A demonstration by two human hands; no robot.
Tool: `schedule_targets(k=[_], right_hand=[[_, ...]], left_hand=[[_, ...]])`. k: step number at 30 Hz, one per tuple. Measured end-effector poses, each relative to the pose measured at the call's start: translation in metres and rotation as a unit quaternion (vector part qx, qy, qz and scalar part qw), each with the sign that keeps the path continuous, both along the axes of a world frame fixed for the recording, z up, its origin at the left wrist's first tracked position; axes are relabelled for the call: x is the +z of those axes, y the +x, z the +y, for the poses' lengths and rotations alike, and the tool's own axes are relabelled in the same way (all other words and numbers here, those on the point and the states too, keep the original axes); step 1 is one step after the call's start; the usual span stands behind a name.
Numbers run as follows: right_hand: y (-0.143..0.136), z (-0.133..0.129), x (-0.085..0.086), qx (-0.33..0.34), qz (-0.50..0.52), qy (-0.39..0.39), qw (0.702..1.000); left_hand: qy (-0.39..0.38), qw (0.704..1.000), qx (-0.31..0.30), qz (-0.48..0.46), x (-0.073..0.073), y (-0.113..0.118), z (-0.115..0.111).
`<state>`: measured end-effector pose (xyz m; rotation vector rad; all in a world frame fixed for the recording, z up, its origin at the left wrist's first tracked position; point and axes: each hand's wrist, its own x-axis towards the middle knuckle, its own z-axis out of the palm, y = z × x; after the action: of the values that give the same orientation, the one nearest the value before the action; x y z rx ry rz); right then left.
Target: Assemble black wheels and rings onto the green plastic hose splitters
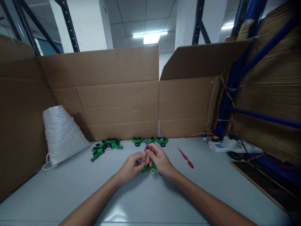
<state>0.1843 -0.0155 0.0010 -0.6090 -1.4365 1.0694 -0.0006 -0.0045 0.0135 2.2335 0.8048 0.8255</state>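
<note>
Near the middle of the table, my right hand [162, 160] is closed around a small screwdriver [147, 143] whose reddish-purple see-through handle points up. My left hand [131, 165] meets it from the left, fingers curled and pinched together close to the right fingertips; what they grip is hidden. Just below both hands is a green toy vehicle [146, 169], partly covered by the fingers, with a pale round part [152, 170] showing. To the right of my right hand lies a second screwdriver [185, 157], red with a slim shaft.
Several green toy pieces with black parts [107, 146] lie at the back left, and green toy cars [137, 141] stand along the cardboard wall [117, 110]. A white padded bag [62, 135] leans at left. A power strip [235, 147] with cables sits at right beside a dark panel [258, 182].
</note>
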Motion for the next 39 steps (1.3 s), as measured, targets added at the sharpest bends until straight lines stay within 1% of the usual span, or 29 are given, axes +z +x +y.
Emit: schedule_targets(k=[10,17,25,32,39], right_hand=[[-0.0024,-0.0012,-0.0002,0.002,0.007,-0.011,1.0],[-0.0025,-0.0032,0.0008,0.014,0.006,-0.021,1.0],[-0.0036,0.001,-0.0031,0.027,0.045,-0.058,0.997],[-0.0042,-0.0027,0.0012,0.021,0.065,-0.064,0.996],[-0.0041,-0.0039,0.0028,0.014,0.062,-0.061,0.996]], left_hand=[[0.008,1.0,0.004,-0.001,-0.001,-0.0001,0.0001],[0.006,1.0,-0.014,-0.01,-0.0012,0.0007,0.0008],[-0.005,1.0,-0.01,-0.009,-0.0011,0.0006,-0.0003],[0.005,1.0,-0.002,-0.006,-0.0018,0.0007,0.0],[-0.002,1.0,0.0,-0.002,-0.0017,0.0013,0.0002]])
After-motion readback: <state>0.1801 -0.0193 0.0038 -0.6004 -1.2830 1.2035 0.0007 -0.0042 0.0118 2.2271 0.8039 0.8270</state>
